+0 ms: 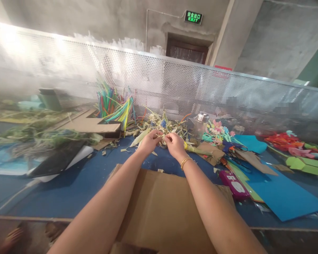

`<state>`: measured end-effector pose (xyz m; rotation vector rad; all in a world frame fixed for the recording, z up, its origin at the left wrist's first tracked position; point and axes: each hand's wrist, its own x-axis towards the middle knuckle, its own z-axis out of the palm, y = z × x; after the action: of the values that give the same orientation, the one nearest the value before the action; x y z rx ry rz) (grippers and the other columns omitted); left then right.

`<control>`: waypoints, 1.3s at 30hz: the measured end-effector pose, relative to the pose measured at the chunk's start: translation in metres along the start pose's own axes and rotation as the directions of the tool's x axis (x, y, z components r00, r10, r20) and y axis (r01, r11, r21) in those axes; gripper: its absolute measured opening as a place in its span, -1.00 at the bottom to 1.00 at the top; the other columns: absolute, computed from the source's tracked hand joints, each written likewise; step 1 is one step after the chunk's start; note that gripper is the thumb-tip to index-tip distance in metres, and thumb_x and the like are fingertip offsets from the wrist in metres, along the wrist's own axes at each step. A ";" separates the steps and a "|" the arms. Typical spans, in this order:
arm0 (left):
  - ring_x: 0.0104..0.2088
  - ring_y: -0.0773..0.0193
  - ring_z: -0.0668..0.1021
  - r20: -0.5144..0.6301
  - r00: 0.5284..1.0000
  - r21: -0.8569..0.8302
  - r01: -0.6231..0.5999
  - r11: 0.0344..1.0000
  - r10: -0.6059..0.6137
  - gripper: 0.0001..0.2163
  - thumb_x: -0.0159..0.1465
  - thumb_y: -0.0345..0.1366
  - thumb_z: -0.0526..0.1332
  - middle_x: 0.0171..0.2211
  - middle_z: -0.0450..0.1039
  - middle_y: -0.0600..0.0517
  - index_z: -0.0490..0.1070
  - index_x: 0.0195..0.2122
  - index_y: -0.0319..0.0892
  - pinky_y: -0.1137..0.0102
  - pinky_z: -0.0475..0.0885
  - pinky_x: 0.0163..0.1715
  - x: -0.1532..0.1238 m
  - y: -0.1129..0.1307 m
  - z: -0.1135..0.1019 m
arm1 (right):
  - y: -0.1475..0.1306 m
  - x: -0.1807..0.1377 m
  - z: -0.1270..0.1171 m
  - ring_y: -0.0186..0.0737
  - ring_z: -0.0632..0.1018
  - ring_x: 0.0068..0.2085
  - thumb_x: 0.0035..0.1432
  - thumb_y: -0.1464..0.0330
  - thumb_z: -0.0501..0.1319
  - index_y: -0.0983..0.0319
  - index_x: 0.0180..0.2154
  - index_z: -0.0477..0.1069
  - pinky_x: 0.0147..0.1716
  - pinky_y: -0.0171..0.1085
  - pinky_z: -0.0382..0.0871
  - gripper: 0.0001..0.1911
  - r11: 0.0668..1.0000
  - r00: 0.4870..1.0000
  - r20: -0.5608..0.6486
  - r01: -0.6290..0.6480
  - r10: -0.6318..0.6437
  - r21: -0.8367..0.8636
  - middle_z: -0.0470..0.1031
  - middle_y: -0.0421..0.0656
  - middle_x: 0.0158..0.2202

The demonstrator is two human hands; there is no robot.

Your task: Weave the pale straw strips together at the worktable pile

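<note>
Both arms stretch out over the blue table [76,187], and the 2 hands meet at the far side, right at the edge of a heap of pale straw strips [165,127]. The left hand [149,140] has its fingers curled, pinching a strip between thumb and fingertips; the right hand [175,144], with a gold bracelet [186,161] on the wrist, is pinched shut on the same bit of straw, the 2 hands almost touching. A brown cardboard sheet [161,208] lies under the forearms, close to the near edge. Behind the left hand stands a bundle of coloured straws [113,104], next to a cardboard box [91,123]. Right of the heap sits a clear jar [200,123], then paper flowers [217,132]. A blue sheet [283,195] lies to the right, a pink packet [233,183] just beside it. A perforated metal screen [201,84] runs behind everything, and a green exit sign [193,17] glows on the wall.
</note>
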<state>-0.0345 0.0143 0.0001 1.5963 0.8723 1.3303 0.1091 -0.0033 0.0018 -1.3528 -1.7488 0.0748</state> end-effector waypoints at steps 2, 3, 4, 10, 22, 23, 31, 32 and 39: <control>-0.63 0.39 0.28 -0.006 1.000 0.000 -0.010 1.000 0.010 -0.89 0.09 -0.33 0.21 -0.67 0.18 0.20 0.36 -0.32 -0.12 0.50 0.13 -0.58 -0.001 -0.001 0.002 | 0.001 0.001 0.000 -0.25 0.45 -0.30 0.11 0.33 0.18 0.20 -0.44 0.44 -0.19 -0.25 0.22 -0.87 0.999 0.998 0.035 -0.045 0.046 -0.019 0.47 -0.19 -0.37; -0.63 0.39 0.27 -0.010 1.000 0.001 -0.012 1.000 0.012 -0.89 0.10 -0.35 0.20 -0.67 0.17 0.20 0.36 -0.32 -0.12 0.50 0.13 -0.59 -0.001 -0.001 0.003 | 0.002 0.002 0.000 -0.25 0.44 -0.31 0.09 0.34 0.19 0.20 -0.45 0.44 -0.21 -0.26 0.22 -0.88 0.998 0.997 0.054 -0.062 0.063 -0.022 0.46 -0.20 -0.38; -0.63 0.39 0.27 -0.011 1.000 0.002 -0.012 1.000 0.012 -0.90 0.10 -0.36 0.19 -0.67 0.16 0.20 0.36 -0.32 -0.12 0.50 0.13 -0.59 -0.001 -0.002 0.003 | 0.003 0.003 0.000 -0.25 0.44 -0.31 0.07 0.35 0.19 0.20 -0.46 0.44 -0.22 -0.26 0.22 -0.89 0.997 0.995 0.072 -0.074 0.075 -0.015 0.46 -0.21 -0.39; -0.62 0.39 0.27 -0.018 1.000 0.009 0.012 1.000 -0.012 -0.91 0.11 -0.34 0.18 -0.64 0.19 0.18 0.36 -0.33 -0.11 0.50 0.16 -0.59 -0.001 -0.004 0.005 | 0.011 0.005 0.004 -0.28 0.43 -0.35 0.05 0.27 0.16 0.20 -0.46 0.45 -0.30 -0.32 0.25 -0.83 0.968 0.982 0.135 -0.156 0.131 0.196 0.45 -0.25 -0.46; -0.55 0.36 0.37 0.010 1.000 0.043 0.013 0.999 -0.014 -0.83 0.04 -0.22 0.31 -0.56 0.36 0.12 0.41 -0.38 -0.15 0.48 0.24 -0.51 -0.005 0.006 0.004 | 0.011 0.000 0.008 -0.29 0.45 -0.46 0.03 0.08 0.22 0.22 -0.42 0.47 -0.42 -0.34 0.26 -0.67 0.920 0.968 -0.008 -0.238 0.252 0.311 0.48 -0.23 -0.51; -0.56 0.37 0.36 0.011 1.000 0.034 0.028 0.999 -0.028 -0.82 0.03 -0.19 0.32 -0.57 0.36 0.12 0.41 -0.43 -0.16 0.48 0.23 -0.52 -0.006 0.008 0.004 | 0.010 0.000 0.005 -0.28 0.46 -0.43 0.02 0.06 0.23 0.22 -0.41 0.48 -0.39 -0.33 0.29 -0.66 0.931 0.973 -0.030 -0.211 0.230 0.299 0.49 -0.21 -0.48; -0.59 0.40 0.32 -0.075 0.993 -0.014 0.091 0.996 -0.092 -0.71 -0.04 -0.08 0.37 -0.63 0.33 0.13 0.44 -0.45 -0.21 0.47 0.18 -0.56 -0.005 0.009 -0.002 | 0.013 0.005 -0.007 -0.22 0.50 -0.13 0.07 0.22 0.28 0.16 -0.36 0.53 -0.04 -0.23 0.27 -0.84 0.981 0.994 -0.055 0.098 -0.090 0.168 0.56 -0.16 -0.20; -0.59 0.40 0.32 -0.078 0.992 -0.020 0.095 0.995 -0.097 -0.70 -0.04 -0.08 0.37 -0.63 0.34 0.13 0.44 -0.43 -0.21 0.48 0.18 -0.57 -0.004 0.008 -0.001 | 0.014 0.006 -0.007 -0.22 0.51 -0.15 0.07 0.24 0.28 0.17 -0.37 0.53 -0.05 -0.23 0.27 -0.86 0.983 0.994 -0.066 0.091 -0.081 0.161 0.56 -0.16 -0.22; -0.62 0.42 0.33 -0.073 0.992 -0.124 0.091 0.988 -0.101 -0.70 -0.05 -0.16 0.38 -0.62 0.38 0.12 0.38 -0.36 -0.19 0.51 0.18 -0.61 -0.004 0.006 0.001 | 0.000 0.001 -0.017 -0.17 0.47 -0.16 0.15 0.19 0.23 0.16 -0.37 0.54 -0.08 -0.22 0.27 -0.80 0.983 0.960 -0.211 0.184 -0.182 -0.010 0.50 -0.10 -0.24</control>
<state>-0.0349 0.0081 0.0037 1.4000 0.8877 1.3593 0.1199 -0.0100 0.0125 -1.1417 -1.6817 -0.1582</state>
